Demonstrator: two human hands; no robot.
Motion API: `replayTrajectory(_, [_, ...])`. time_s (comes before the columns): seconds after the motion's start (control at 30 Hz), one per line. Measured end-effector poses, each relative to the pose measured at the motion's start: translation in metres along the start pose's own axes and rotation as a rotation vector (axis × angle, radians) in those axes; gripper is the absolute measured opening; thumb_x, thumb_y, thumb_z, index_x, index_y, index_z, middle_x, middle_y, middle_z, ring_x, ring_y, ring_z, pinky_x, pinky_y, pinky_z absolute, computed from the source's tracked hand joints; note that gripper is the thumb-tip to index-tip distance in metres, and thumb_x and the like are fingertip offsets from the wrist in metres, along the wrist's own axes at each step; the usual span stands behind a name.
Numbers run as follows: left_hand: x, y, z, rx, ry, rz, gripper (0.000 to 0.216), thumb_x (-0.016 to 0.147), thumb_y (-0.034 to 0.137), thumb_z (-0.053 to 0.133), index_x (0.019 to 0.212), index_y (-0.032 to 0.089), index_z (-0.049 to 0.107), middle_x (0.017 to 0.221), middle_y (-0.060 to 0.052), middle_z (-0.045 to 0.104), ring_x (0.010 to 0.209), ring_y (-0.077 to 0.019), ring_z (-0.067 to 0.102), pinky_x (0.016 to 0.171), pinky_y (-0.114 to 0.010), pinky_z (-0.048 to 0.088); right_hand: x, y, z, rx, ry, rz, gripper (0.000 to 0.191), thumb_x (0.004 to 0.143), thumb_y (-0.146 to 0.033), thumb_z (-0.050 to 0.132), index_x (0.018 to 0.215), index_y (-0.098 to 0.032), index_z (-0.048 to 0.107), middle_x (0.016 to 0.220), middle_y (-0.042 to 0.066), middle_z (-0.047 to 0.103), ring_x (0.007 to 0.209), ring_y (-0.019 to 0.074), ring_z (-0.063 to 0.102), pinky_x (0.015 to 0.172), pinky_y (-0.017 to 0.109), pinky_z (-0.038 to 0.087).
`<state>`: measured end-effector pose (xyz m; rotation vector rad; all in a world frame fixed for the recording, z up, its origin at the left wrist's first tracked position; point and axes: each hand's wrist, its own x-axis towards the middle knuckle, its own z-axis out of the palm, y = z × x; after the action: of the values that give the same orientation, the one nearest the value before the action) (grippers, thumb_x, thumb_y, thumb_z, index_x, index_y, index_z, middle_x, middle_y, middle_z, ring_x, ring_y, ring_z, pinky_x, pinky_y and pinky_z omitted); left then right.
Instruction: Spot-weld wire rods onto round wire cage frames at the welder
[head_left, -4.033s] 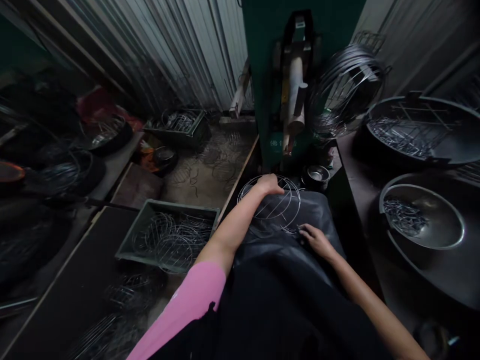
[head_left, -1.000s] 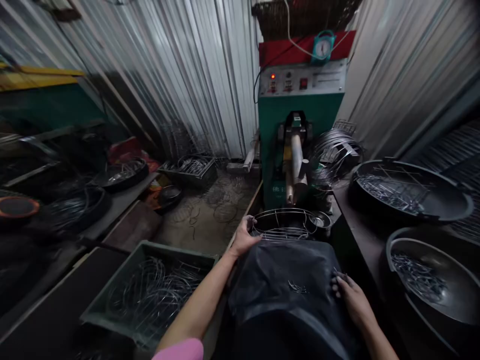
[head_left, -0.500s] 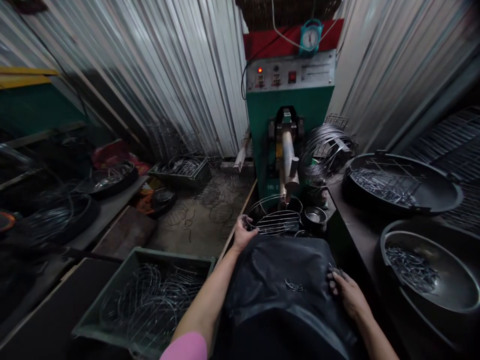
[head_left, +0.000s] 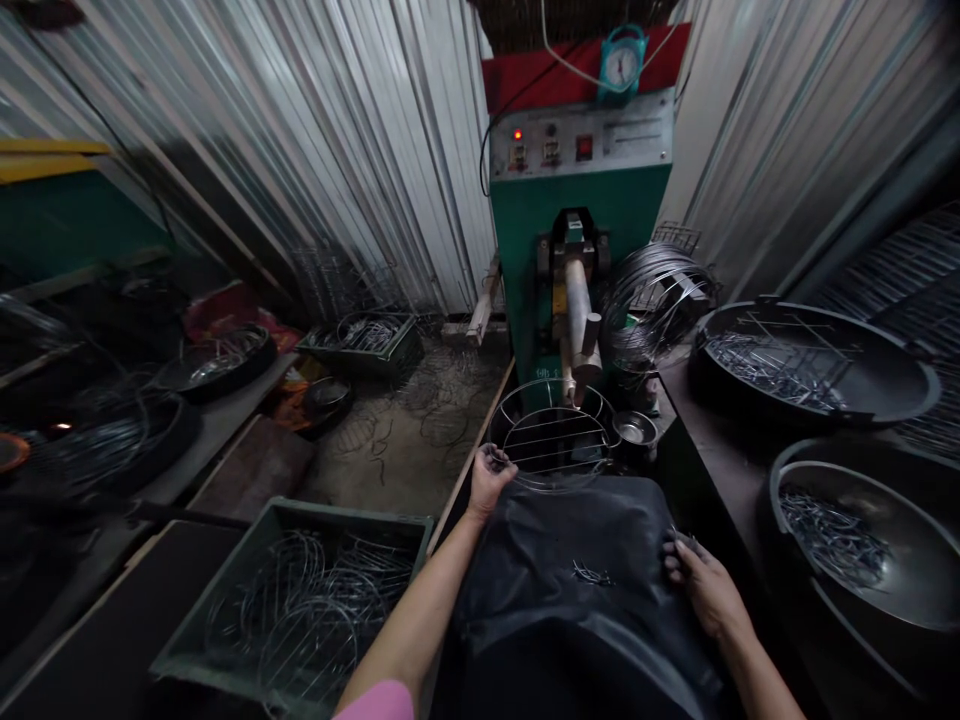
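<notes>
My left hand (head_left: 489, 477) grips the left rim of a round wire rack (head_left: 553, 440) and holds it tilted up under the copper electrode arm (head_left: 579, 322) of a green welding machine (head_left: 581, 215). My right hand (head_left: 699, 582) rests on the right edge of the black sheet (head_left: 570, 560) over my lap, fingers curled around small wire pieces that I cannot make out. A few short wire bits (head_left: 591, 574) lie on the sheet between my hands.
A green crate (head_left: 255, 620) of wire rings sits at the lower left. Two dark pans (head_left: 862, 540) (head_left: 814, 365) of short wire pieces stand on the right bench. A wire coil (head_left: 656, 300) hangs beside the machine, a small metal bowl (head_left: 634, 429) below it. Corrugated metal walls surround everything.
The wire rack has been lifted off my lap and raised to the machine's electrode, tilting more upright. My right hand moved to the sheet's right edge. My head rose towards the machine.
</notes>
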<state>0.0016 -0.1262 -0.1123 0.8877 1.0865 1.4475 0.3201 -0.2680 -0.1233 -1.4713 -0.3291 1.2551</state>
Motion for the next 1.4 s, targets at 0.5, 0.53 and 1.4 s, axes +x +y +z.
replayTrajectory(0.5, [-0.037, 0.011, 0.004, -0.128, 0.14, -0.199, 0.05, 0.054, 0.029, 0.072, 0.096, 0.017, 0.048, 0.073, 0.005, 0.048, 0.062, -0.0068, 0.048, 0.056, -0.019, 0.042, -0.003, 0.003, 0.005, 0.022, 0.039, -0.049, 0.037, 0.053, -0.031, 0.076, 0.084, -0.017, 0.061, 0.068, 0.001, 0.063, 0.053, 0.011, 0.055, 0.041, 0.019, 0.044])
replayTrajectory(0.53, [-0.038, 0.011, 0.004, -0.132, 0.144, -0.196, 0.049, 0.055, 0.029, 0.072, 0.096, 0.017, 0.048, 0.074, 0.004, 0.048, 0.061, -0.0067, 0.048, 0.055, -0.019, 0.041, -0.002, 0.004, 0.005, 0.027, 0.037, -0.051, 0.036, 0.054, -0.031, 0.075, 0.084, -0.017, 0.061, 0.067, 0.001, 0.062, 0.052, 0.0111, 0.055, 0.041, 0.019, 0.044])
replayTrajectory(1.4, [-0.041, 0.031, 0.022, -0.233, 0.172, -0.275, 0.045, 0.054, 0.032, 0.073, 0.085, 0.019, 0.044, 0.059, 0.009, 0.039, 0.046, -0.003, 0.037, 0.044, -0.017, 0.029, 0.001, 0.009, 0.004, 0.052, 0.011, -0.034, 0.038, 0.053, -0.033, 0.079, 0.082, -0.017, 0.062, 0.067, 0.001, 0.063, 0.053, 0.0104, 0.055, 0.043, 0.018, 0.044])
